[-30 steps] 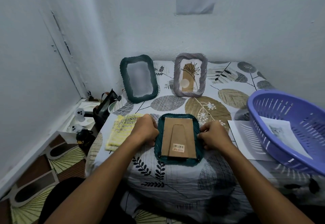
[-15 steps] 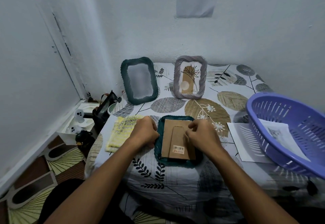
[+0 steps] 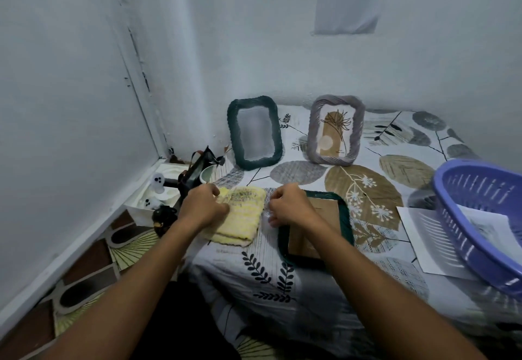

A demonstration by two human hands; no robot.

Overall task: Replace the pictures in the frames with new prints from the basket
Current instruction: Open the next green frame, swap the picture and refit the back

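Observation:
A dark green frame (image 3: 347, 220) lies face down on the patterned bedspread, its brown cardboard back (image 3: 324, 213) up. My right hand (image 3: 289, 207) hovers curled over the frame's far left corner, next to a yellow cloth (image 3: 243, 218). My left hand (image 3: 202, 207) rests on the cloth's far left part with fingers curled into it. Another green frame (image 3: 255, 133) with a blank pane and a grey frame (image 3: 334, 129) holding a plant picture stand upright at the back. At the right, a purple basket (image 3: 454, 218) holds a print (image 3: 493, 225).
A white sheet (image 3: 423, 235) lies partly under the basket. Left of the bed, on the floor, sit a black object (image 3: 195, 170), a bowl and a white box (image 3: 162, 173) with small ghost figures. Walls close in behind and to the left.
My right hand left the cardboard back and moved left to the frame's corner. My left hand shifted from the frame's left edge onto the yellow cloth. The view swung left.

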